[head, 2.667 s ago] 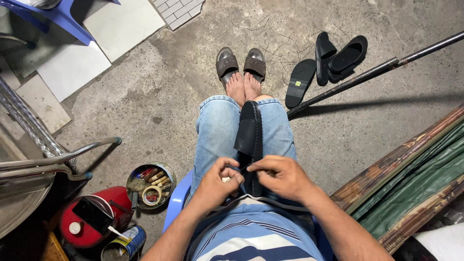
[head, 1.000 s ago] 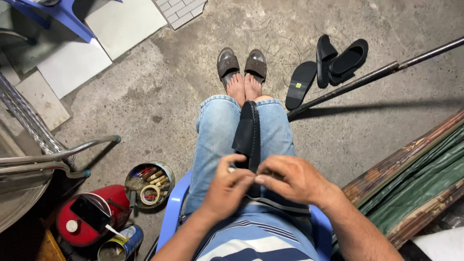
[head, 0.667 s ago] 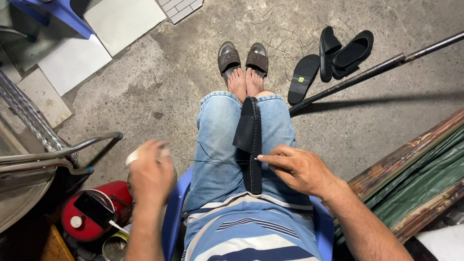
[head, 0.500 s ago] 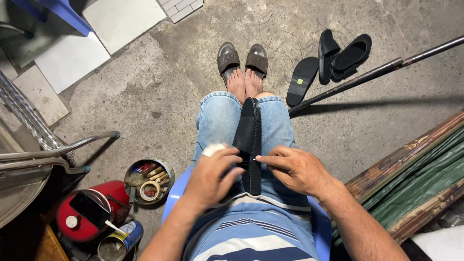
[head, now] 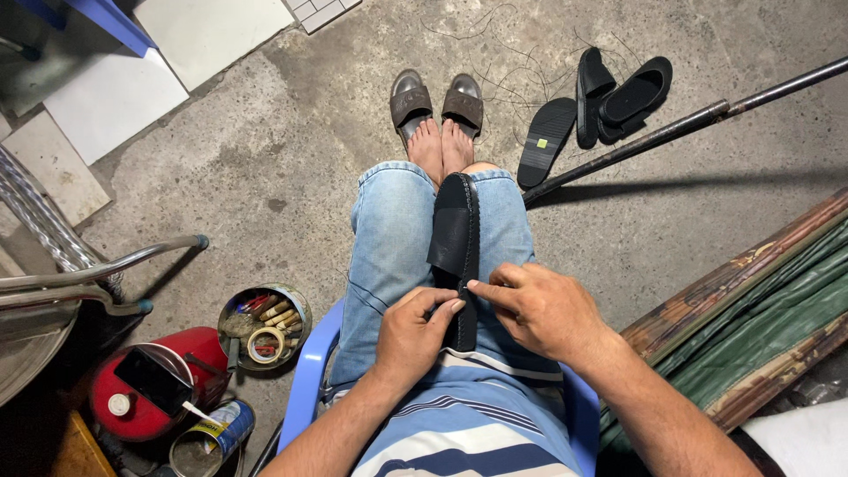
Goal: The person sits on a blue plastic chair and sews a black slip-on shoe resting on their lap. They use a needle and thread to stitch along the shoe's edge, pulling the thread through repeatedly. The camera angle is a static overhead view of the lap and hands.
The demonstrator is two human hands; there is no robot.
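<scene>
from the head view, you are sitting on a blue plastic chair (head: 311, 371) with a long black shoe of soft, matte material (head: 456, 243) laid lengthwise along your lap, wedged in the groove between your two denim-clad thighs so that your legs cradle it and free both hands for fine work. its stitched edge runs down the right side, and its near end lies under your fingers, just above the hem of your blue and white striped shirt (head: 477, 424). your left hand (head: 411, 334) is curled, fingertips pinching at the shoe's near end; your right hand (head: 543, 309) rests flatter, index finger and thumb pressed to the same spot, so both hands grip the shoe where they meet. whether anything small sits between the fingers cannot be told. your bare feet rest in a pair of brown strapped sandals (head: 437, 102) on the rough grey concrete floor (head: 265, 159). to your left, within easy reach, stands a round tin of assorted tools and a roll of tape (head: 263, 322), beside a red cylindrical canister (head: 150, 393) and a small open can (head: 201, 442). farther off lie loose black rubber soles and sandals (head: 601, 102), a dark metal pole (head: 689, 128) slanting across the floor, and weathered wooden planks with green sheeting (head: 760, 300) at your right.
</scene>
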